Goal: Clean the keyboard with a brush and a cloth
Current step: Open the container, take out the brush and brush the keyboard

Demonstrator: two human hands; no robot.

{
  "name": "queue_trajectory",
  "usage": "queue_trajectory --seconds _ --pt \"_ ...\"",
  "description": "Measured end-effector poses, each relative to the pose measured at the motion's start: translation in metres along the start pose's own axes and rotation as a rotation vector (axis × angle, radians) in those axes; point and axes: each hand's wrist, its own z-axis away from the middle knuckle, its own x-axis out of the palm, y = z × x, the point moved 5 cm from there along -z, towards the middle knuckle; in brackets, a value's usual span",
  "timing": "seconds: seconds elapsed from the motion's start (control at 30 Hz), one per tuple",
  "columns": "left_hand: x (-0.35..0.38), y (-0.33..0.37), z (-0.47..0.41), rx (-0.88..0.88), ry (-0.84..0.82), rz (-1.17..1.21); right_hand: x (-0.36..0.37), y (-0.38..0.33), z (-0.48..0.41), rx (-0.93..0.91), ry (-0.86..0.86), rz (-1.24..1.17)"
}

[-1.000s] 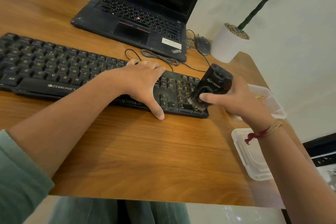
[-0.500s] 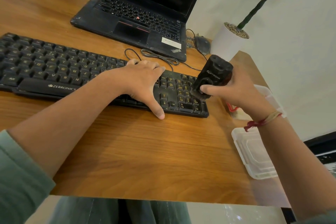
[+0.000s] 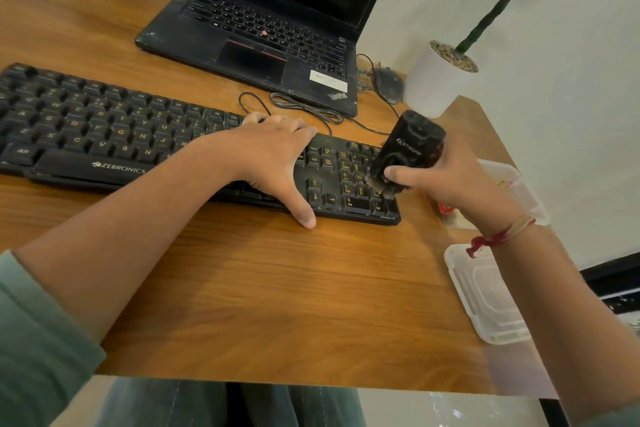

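Observation:
A black Zebronics keyboard (image 3: 104,125) lies across the wooden desk (image 3: 277,288). My left hand (image 3: 273,156) rests flat on its right-middle part, thumb spread down past the front edge onto the desk. My right hand (image 3: 450,184) grips a black block-shaped brush (image 3: 405,152), tilted, with its bristles down on the number pad keys at the keyboard's right end. No cloth is in view.
An open black laptop (image 3: 259,35) stands behind the keyboard, with a coiled cable (image 3: 304,107) and a dark mouse (image 3: 388,83) beside it. A white plant pot (image 3: 436,87) sits at the back right. A clear plastic box (image 3: 509,191) and its lid (image 3: 485,295) lie near the desk's right edge.
The brush went up the number pad, then came back down toward the keyboard's front right corner. My left hand has stayed in place.

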Motion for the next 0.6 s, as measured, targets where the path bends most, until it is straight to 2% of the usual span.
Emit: queue_trajectory --seconds 0.07,0.1,0.13,0.2,0.23,0.3,0.4,0.43,0.47,0.53,0.6 --pt "0.000 0.001 0.000 -0.001 0.000 0.001 -0.011 -0.002 -0.005 -0.025 0.156 0.192" --pt "0.000 0.001 0.001 -0.001 0.000 -0.001 -0.015 -0.002 -0.006 -0.029 0.192 0.190" --pt "0.000 0.001 0.001 0.000 -0.002 -0.002 -0.016 -0.003 -0.004 -0.031 0.178 0.099" --pt "0.000 0.000 0.001 0.000 -0.004 0.003 -0.009 -0.008 0.001 -0.025 0.021 -0.163" --pt "0.000 0.000 0.001 0.001 -0.005 0.003 -0.003 -0.008 0.003 -0.016 -0.059 -0.212" --pt "-0.001 0.000 0.001 0.000 -0.004 -0.001 0.002 -0.003 0.002 0.027 -0.105 -0.141" --pt "-0.001 0.001 0.001 -0.001 -0.010 0.001 -0.013 -0.002 -0.009 0.010 0.103 0.152" --pt "0.000 0.000 0.002 -0.001 -0.014 0.002 -0.018 -0.002 -0.011 0.011 0.139 0.170" --pt "0.000 0.000 0.002 -0.002 -0.016 0.002 -0.019 -0.002 -0.011 0.015 0.131 0.118" --pt "0.000 0.000 0.002 -0.001 -0.010 0.002 -0.012 -0.006 -0.009 0.016 -0.013 -0.032" --pt "0.000 -0.001 0.001 0.001 -0.006 0.001 -0.002 -0.005 -0.009 0.032 -0.145 -0.071"
